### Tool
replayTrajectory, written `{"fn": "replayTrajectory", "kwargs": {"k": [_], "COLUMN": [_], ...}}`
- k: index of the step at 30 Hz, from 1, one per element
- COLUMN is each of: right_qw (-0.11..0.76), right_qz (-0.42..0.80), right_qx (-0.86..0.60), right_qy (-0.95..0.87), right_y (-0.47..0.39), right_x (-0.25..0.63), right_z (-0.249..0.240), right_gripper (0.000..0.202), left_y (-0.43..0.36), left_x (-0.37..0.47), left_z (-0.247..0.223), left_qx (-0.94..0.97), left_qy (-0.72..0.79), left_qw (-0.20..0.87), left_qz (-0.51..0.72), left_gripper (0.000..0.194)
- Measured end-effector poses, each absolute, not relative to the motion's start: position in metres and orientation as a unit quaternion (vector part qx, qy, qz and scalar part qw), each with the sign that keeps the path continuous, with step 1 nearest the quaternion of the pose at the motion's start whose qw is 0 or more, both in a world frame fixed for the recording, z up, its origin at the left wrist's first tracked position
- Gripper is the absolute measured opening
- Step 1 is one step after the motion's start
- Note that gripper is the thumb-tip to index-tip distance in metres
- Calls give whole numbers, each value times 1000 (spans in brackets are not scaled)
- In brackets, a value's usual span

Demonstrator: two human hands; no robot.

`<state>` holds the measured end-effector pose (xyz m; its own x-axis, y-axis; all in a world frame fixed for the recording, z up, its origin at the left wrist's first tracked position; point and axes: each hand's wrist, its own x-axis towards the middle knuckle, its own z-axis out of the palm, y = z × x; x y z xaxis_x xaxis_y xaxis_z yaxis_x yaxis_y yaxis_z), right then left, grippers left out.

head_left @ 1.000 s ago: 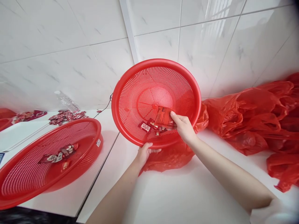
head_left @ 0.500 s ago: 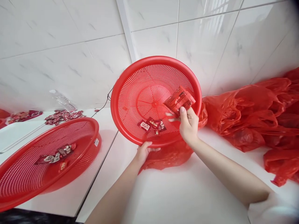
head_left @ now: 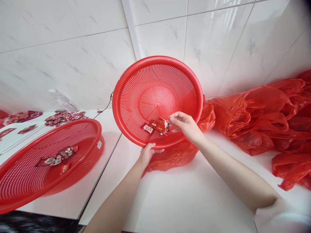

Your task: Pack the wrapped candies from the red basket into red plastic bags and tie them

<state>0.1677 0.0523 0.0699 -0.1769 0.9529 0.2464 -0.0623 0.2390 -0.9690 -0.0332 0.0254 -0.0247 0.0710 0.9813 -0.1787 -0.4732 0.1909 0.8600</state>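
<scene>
A round red perforated basket (head_left: 157, 61) leans tilted toward me in the middle. My left hand (head_left: 147, 155) grips its lower rim, thumb over the edge. Inside, low in the basket, lie small packets, among them a white-and-red one (head_left: 147, 128) and a shiny red one (head_left: 161, 125). My right hand (head_left: 182, 124) is over the basket's lower right, its fingertips pinched at the corner of the shiny packet. A red plastic bag (head_left: 172, 160) lies beneath the basket.
Another red basket (head_left: 98, 129) with several packets stands at left. Behind it are a pile of small packets (head_left: 64, 118), a clear bottle (head_left: 63, 101) and a white tray (head_left: 23, 137) bearing packets. Red plastic bags (head_left: 255, 113) are heaped at right. A tiled wall (head_left: 160, 38) rises behind.
My right hand has moved down and left, bringing the red packet from above the basket's right side down onto the others. Packets now show on the white tray. My left hand still grips the rim.
</scene>
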Motion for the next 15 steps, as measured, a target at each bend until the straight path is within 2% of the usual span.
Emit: {"fn": "replayTrajectory", "kwargs": {"k": [2,4,6,7,9,15], "right_qw": [465,386,305,277,265,358], "right_qz": [349,231,162,140,115,165], "right_qx": [-401,-429,-464,-478,-494,-463], "right_qy": [-708,-783,-816,-822,-820,-794], "right_y": [51,51,54,56,62,68], "right_x": [165,162,158,156,154,172], "right_z": [63,50,36,30,21,45], "right_gripper": [30,56,77,79,69,26], "left_y": [24,21,18,16,15,20], "left_x": [-32,-30,-28,-26,-25,-28], "left_z": [-21,-18,-15,-15,-15,-14], "left_qx": [318,324,331,334,337,351], "left_qy": [402,401,399,397,396,398], "left_qw": [663,666,668,670,668,624], "left_qz": [546,539,533,531,532,574], "left_gripper": [36,35,33,33,33,34]}}
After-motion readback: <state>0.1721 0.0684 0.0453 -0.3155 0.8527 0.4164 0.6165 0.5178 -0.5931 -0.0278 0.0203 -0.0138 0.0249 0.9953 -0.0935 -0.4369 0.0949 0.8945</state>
